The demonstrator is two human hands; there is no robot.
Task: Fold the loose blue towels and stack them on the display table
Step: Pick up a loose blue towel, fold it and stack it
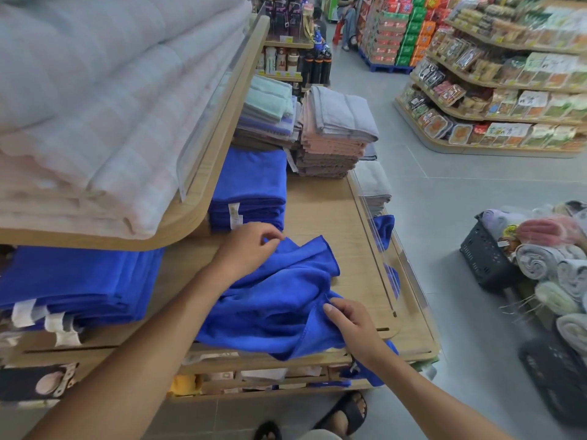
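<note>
A retail shop: tiered shelves of packaged snacks [508, 100] line a tiled aisle [413, 160], and tagged stacks of folded towels [330, 138] sit on a wooden display table [324, 211].

Before you, the wooden tabletop [320, 211] carries a loose blue towel [279, 303] at its near edge, a folded blue stack [251, 182] behind it, and a grey-and-pink stack [333, 144] farther back.

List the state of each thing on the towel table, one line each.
loose blue towel: unfolded, crumpled on the display table, near end hanging over the edge.
left hand: pinches the towel's far edge.
right hand: pinches its near hem.
folded blue stack: folded, piled at the table's back.
second blue towel: loose, draped over the table's right side.
</note>
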